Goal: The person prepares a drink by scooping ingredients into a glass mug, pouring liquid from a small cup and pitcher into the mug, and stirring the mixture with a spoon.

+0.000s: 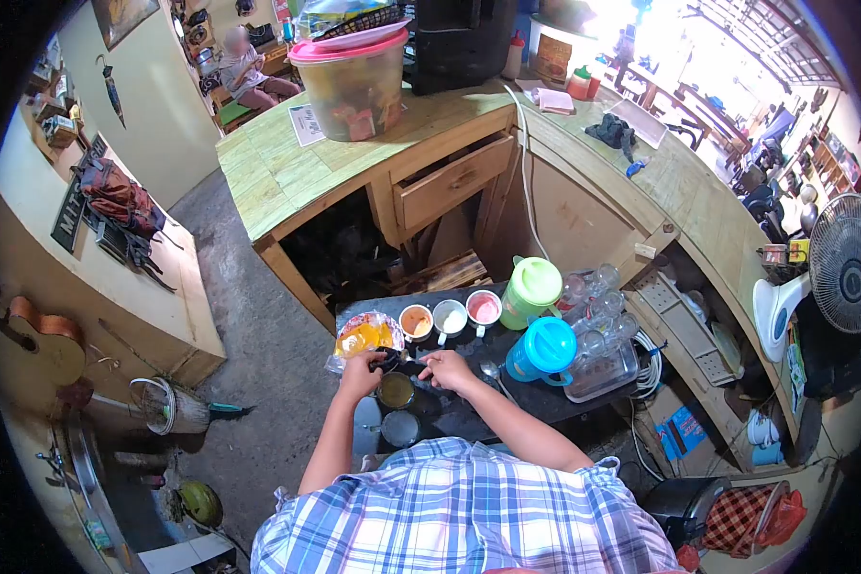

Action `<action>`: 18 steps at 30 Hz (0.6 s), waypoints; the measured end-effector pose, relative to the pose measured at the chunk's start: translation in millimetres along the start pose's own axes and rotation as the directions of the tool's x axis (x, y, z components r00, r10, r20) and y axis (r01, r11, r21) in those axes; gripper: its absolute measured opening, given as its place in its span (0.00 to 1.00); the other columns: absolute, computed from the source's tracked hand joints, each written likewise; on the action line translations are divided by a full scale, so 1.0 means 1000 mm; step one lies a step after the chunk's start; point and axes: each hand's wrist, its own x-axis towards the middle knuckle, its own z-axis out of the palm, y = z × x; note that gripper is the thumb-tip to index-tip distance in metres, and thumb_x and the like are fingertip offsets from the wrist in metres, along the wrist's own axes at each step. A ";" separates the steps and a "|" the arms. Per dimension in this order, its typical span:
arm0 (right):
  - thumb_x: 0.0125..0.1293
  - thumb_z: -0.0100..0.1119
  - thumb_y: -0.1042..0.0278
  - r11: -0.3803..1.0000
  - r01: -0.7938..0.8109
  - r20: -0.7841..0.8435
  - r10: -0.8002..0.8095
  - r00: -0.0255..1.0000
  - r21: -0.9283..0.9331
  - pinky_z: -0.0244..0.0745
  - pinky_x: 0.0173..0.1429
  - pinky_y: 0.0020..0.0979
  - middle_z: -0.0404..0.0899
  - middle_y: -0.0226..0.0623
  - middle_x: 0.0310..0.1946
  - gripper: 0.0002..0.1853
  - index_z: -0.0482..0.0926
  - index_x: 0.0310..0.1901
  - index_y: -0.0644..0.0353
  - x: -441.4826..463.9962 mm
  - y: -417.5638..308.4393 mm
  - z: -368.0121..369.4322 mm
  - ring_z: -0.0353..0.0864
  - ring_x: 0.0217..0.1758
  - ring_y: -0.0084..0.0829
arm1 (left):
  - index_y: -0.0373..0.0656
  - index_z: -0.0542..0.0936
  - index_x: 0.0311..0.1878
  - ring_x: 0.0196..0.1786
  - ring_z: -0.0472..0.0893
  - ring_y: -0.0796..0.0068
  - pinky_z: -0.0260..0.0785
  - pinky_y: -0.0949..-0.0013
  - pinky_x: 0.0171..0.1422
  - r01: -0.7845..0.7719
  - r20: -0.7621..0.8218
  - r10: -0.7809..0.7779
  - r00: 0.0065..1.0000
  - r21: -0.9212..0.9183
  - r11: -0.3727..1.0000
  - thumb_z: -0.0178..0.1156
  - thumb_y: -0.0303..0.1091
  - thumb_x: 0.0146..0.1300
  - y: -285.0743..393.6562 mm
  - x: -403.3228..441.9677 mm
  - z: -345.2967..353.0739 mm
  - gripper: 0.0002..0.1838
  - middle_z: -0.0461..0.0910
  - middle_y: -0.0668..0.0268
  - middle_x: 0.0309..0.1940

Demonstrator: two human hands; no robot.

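My left hand (360, 374) is closed around a small black container (386, 360), its exact kind unclear. In my right hand (448, 370) is a thin spoon (412, 358), its tip beside the container. Just below stand a glass with brown content (395, 390) and a glass with pale content (400, 428). Yellow-orange packets (364, 338) lie on a patterned plate behind my left hand. Three mugs form a row: one with orange content (416, 322), a white-looking one (450, 318) and one with pink content (484, 307).
A green pitcher (532, 290) and a blue lidded pitcher (545, 349) stand to the right, by clear glasses (598, 311) on a tray (603, 378). Behind is a wooden counter (287, 196) with a pink-lidded tub (349, 91). A person (246, 77) sits far back left.
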 end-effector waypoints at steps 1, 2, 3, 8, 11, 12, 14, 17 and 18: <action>0.71 0.42 0.69 1.000 0.003 -0.018 -0.003 1.000 -0.018 0.70 0.25 0.23 0.86 0.38 0.34 0.18 0.75 0.57 0.65 -0.003 -0.002 0.000 0.74 0.19 0.19 | 0.40 0.84 0.46 0.42 0.84 0.64 0.76 0.65 0.49 -0.032 -0.015 0.032 0.999 0.034 0.999 0.60 0.25 0.51 -0.002 0.002 0.002 0.17 0.84 0.54 0.43; 0.71 0.43 0.69 0.999 0.006 -0.036 -0.007 0.999 -0.036 0.71 0.26 0.24 0.86 0.38 0.34 0.18 0.76 0.56 0.64 -0.005 -0.005 0.000 0.74 0.20 0.19 | 0.40 0.84 0.46 0.42 0.84 0.64 0.76 0.65 0.49 -0.032 -0.015 0.033 0.999 0.034 0.999 0.60 0.25 0.51 -0.005 0.003 0.004 0.17 0.84 0.54 0.43; 0.71 0.43 0.69 0.999 0.005 -0.035 -0.006 0.999 -0.036 0.71 0.26 0.24 0.86 0.38 0.34 0.18 0.76 0.56 0.64 -0.004 -0.002 0.000 0.74 0.20 0.19 | 0.41 0.85 0.45 0.41 0.84 0.64 0.76 0.65 0.49 0.001 0.027 -0.001 1.000 -0.012 1.000 0.62 0.27 0.51 -0.002 0.004 0.001 0.15 0.84 0.55 0.41; 0.69 0.44 0.68 0.986 0.073 -0.153 -0.096 0.984 -0.149 0.75 0.31 0.27 0.86 0.37 0.30 0.17 0.80 0.52 0.62 -0.009 -0.005 -0.002 0.80 0.24 0.23 | 0.42 0.87 0.40 0.37 0.85 0.67 0.76 0.66 0.46 0.124 0.108 -0.119 0.987 -0.042 0.991 0.66 0.30 0.53 -0.006 0.009 -0.001 0.11 0.85 0.58 0.33; 0.68 0.45 0.69 0.924 0.185 -0.210 -0.265 0.941 -0.335 0.78 0.37 0.30 0.86 0.37 0.29 0.16 0.81 0.50 0.63 -0.004 0.003 -0.002 0.83 0.28 0.28 | 0.43 0.87 0.39 0.35 0.84 0.70 0.76 0.67 0.44 0.125 0.095 -0.117 0.989 -0.078 0.989 0.65 0.30 0.53 -0.015 0.011 0.004 0.09 0.86 0.59 0.31; 0.68 0.45 0.69 0.923 0.187 -0.209 -0.266 0.941 -0.335 0.78 0.37 0.30 0.86 0.37 0.29 0.16 0.81 0.50 0.63 -0.001 0.006 -0.001 0.83 0.28 0.28 | 0.43 0.87 0.39 0.34 0.84 0.70 0.76 0.67 0.44 0.138 0.097 -0.129 0.987 -0.087 0.987 0.65 0.29 0.54 -0.014 0.010 0.004 0.09 0.85 0.60 0.31; 0.66 0.46 0.69 0.926 0.221 -0.178 -0.284 0.942 -0.307 0.78 0.42 0.31 0.86 0.37 0.28 0.16 0.82 0.49 0.62 0.005 0.012 0.003 0.85 0.32 0.31 | 0.43 0.87 0.39 0.34 0.84 0.71 0.75 0.68 0.43 0.149 0.099 -0.140 0.985 -0.097 0.984 0.65 0.29 0.54 -0.014 0.011 0.003 0.09 0.85 0.60 0.31; 0.67 0.46 0.69 0.928 0.201 -0.160 -0.261 0.952 -0.315 0.78 0.42 0.31 0.86 0.36 0.28 0.16 0.82 0.49 0.61 -0.001 0.007 0.007 0.85 0.32 0.29 | 0.43 0.87 0.39 0.35 0.84 0.70 0.75 0.67 0.44 0.139 0.072 -0.134 0.988 -0.071 0.988 0.64 0.28 0.54 -0.011 0.009 0.002 0.09 0.86 0.60 0.32; 0.67 0.46 0.69 0.927 0.202 -0.160 -0.261 0.952 -0.315 0.78 0.42 0.31 0.86 0.36 0.28 0.16 0.82 0.49 0.61 -0.001 0.008 0.009 0.85 0.32 0.29 | 0.43 0.87 0.40 0.36 0.84 0.69 0.75 0.67 0.45 0.119 0.072 -0.113 0.991 -0.080 0.990 0.64 0.27 0.55 -0.012 0.009 0.002 0.10 0.86 0.59 0.33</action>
